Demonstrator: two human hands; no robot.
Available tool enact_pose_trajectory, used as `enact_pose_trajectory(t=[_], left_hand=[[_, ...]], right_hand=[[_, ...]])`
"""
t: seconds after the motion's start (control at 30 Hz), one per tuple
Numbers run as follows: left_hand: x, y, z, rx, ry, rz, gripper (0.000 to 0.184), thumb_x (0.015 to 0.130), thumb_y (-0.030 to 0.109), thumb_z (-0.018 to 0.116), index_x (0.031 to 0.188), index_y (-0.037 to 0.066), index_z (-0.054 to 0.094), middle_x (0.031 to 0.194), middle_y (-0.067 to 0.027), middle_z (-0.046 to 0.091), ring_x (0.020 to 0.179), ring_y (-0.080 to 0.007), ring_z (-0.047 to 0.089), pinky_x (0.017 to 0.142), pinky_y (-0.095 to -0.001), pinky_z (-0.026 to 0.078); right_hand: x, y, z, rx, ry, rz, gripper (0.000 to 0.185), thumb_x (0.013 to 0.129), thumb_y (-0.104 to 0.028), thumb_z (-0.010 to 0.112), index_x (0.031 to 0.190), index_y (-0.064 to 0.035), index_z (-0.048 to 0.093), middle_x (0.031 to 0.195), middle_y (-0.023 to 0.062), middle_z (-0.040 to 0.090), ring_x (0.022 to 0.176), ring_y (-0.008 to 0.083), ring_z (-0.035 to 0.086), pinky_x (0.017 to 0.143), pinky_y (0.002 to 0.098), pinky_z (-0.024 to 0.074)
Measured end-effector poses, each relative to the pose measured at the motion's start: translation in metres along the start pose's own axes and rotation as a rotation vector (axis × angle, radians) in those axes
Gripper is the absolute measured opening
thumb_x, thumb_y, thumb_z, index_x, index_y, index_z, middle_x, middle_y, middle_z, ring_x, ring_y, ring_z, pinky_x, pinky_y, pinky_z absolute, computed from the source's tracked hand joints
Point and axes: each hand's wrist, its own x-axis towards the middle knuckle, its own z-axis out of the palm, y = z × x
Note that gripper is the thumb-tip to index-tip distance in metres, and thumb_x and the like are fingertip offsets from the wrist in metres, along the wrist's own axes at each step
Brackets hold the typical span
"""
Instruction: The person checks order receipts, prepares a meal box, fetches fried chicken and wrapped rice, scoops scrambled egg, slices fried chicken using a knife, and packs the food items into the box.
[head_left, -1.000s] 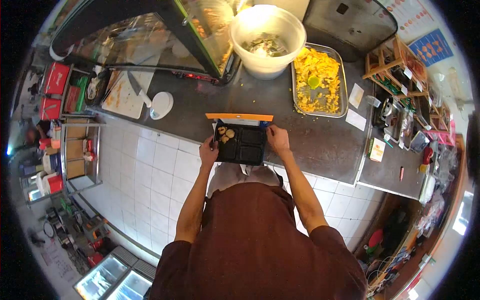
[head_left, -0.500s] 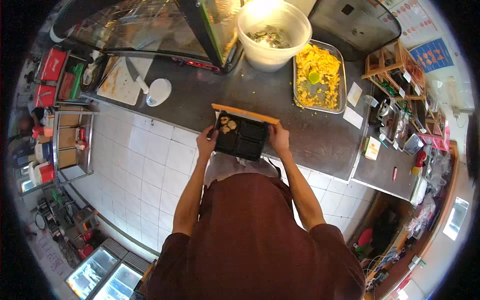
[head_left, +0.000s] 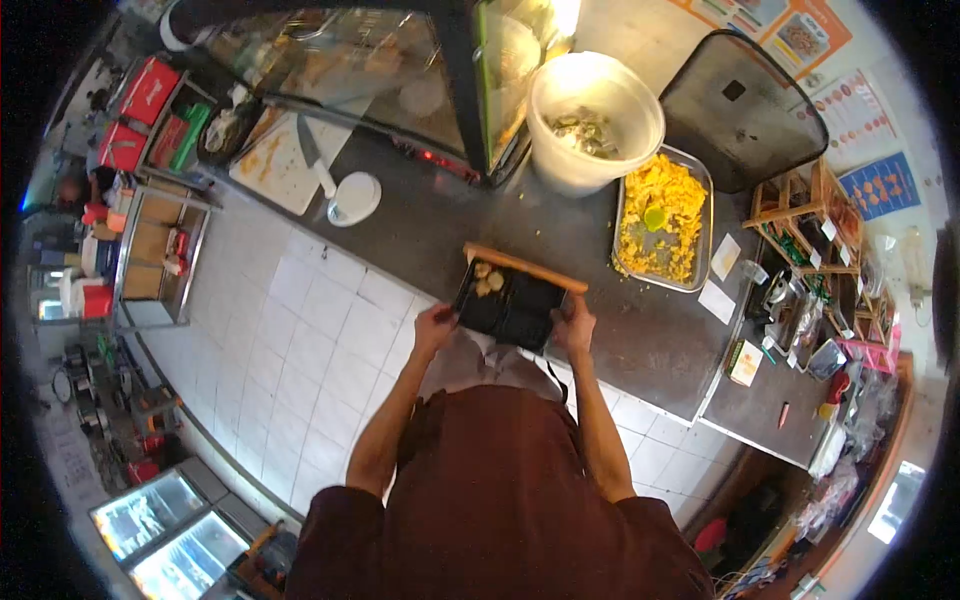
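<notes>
Both my hands hold a black compartment food tray (head_left: 537,296) at the front edge of the counter. Small pieces of browned food (head_left: 488,280) lie in its far left compartment; the other compartments look dark and bare. My left hand (head_left: 436,328) is closed on the tray's left side. At the right side, my right hand (head_left: 573,327) grips it near the far corner. A long orange-brown strip (head_left: 525,267) runs along the tray's far edge; whether it is attached cannot be told.
A metal pan (head_left: 705,240) of yellow chopped food and a white tub (head_left: 590,165) stand behind, to the right. On the left lie a cutting board (head_left: 290,185), a knife (head_left: 312,150) and a round white lid-like thing (head_left: 355,198). A glass display case (head_left: 370,80) borders the dark counter (head_left: 420,215).
My view has turned, so the counter and its things sit lower and further right in the picture. Both hands still hold the tray.
</notes>
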Motion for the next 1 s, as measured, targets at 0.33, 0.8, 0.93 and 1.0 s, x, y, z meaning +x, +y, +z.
enact_pose_trajectory(t=[0.33,0.8,0.93,1.0], left_hand=[[0.063,0.017,-0.015,-0.019,0.219,0.098,0.031,0.083,0.014,0.076,0.11,0.003,0.069,0.088,-0.0084,0.07,0.08,-0.0118,0.064,0.074,-0.0289,0.053],[-0.036,-0.032,-0.371,-0.528,1.009,0.176,0.03,0.09,0.019,0.066,0.117,0.005,0.063,0.102,-0.0025,0.065,0.091,-0.0093,0.06,0.072,-0.0241,0.047],[-0.036,0.098,-0.438,0.152,0.937,0.637,0.051,0.098,0.027,0.049,0.142,0.002,0.041,0.146,-0.0196,0.043,0.135,-0.0279,0.04,0.11,-0.0417,0.031],[-0.003,0.099,-0.471,0.412,0.767,0.873,0.059,0.101,0.038,0.038,0.148,0.003,0.03,0.152,-0.0182,0.032,0.141,-0.0314,0.03,0.117,-0.0456,0.017]], right_hand=[[0.066,-0.006,0.048,-0.059,0.161,-0.369,0.056,0.075,-0.015,0.08,0.124,-0.0055,0.054,0.074,0.013,0.068,0.06,0.0228,0.067,0.059,0.0367,0.0533],[-0.016,-0.305,0.193,0.405,0.258,-0.316,0.056,0.092,-0.005,0.06,0.141,-0.0037,0.033,0.101,0.0064,0.055,0.087,0.0129,0.054,0.079,0.0307,0.0482],[-0.082,-0.453,0.354,0.678,-0.699,-0.012,0.079,0.096,-0.029,0.062,0.151,-0.0072,0.01,0.132,0.0154,0.048,0.107,0.0226,0.058,0.096,0.0371,0.0475],[-0.12,-0.537,0.398,0.586,-0.891,-0.248,0.07,0.095,-0.035,0.06,0.148,-0.0077,0.022,0.138,0.0178,0.043,0.12,0.0285,0.047,0.103,0.0427,0.038]])
